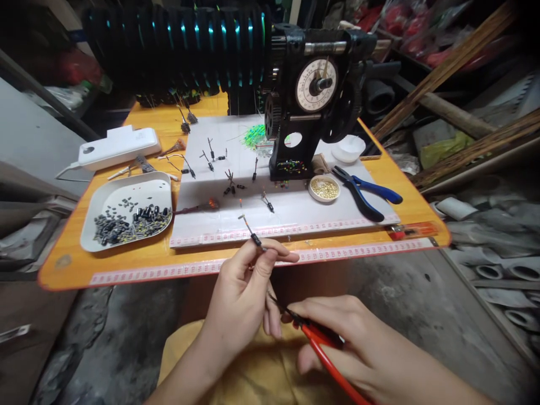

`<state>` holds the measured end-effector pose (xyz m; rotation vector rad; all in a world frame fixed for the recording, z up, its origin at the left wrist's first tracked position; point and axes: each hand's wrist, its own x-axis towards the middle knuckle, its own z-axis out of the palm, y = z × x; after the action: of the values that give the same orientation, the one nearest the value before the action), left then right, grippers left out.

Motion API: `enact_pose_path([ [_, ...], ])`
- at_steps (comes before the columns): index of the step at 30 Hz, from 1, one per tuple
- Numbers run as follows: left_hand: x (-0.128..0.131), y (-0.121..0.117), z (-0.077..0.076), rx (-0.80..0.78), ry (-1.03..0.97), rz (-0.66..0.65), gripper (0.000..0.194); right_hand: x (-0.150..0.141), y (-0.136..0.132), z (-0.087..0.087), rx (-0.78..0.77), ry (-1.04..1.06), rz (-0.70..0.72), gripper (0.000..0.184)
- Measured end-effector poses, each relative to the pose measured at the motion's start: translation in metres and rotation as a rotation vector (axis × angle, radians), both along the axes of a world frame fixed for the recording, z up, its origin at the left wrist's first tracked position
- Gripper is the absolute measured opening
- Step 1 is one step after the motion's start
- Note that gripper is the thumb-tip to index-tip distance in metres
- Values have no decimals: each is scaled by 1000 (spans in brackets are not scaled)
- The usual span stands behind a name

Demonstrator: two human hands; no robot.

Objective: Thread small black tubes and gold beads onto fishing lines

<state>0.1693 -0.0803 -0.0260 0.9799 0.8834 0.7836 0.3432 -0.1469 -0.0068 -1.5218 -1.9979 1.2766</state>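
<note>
My left hand (pixel 240 298) is closed, pinching a thin strand with a black cylindrical bead (pixel 256 240) between thumb and forefinger. The strand's thin coloured tip points up and to the left, while its lower part is hidden by my fingers. Red-handled pliers (pixel 320 354) are gripped in my right hand (pixel 341 337), their dark narrow jaws reaching the fingers of my left hand. I cannot tell whether the jaws touch the strand. Several similar black-beaded pieces (pixel 268 203) lie on the white board (pixel 202 228) beyond.
A white tray (pixel 126 185) holds dark beads at left. Blue-handled pliers (pixel 365 194) lie beside a small dish (pixel 324 188) of gold beads. A black machine with a dial (pixel 316 85) stands behind. A white power strip (pixel 118 147) and measuring tape (pixel 169 269) are on the table.
</note>
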Motion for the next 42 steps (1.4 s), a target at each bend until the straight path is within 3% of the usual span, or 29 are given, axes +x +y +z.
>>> enact_pose_path([
  [4,0,-1,0,-27,-18,-1,23,-1,4,2,-63,-7,15,15],
  [15,0,3,-2,2,-26,23,23,3,3,15,-8,28,-6,7],
  [27,1,-1,-1,4,8,30,23,4,1,11,-46,-101,31,12],
  [42,0,0,-1,-1,-43,20,22,5,4,12,-105,-49,41,12],
])
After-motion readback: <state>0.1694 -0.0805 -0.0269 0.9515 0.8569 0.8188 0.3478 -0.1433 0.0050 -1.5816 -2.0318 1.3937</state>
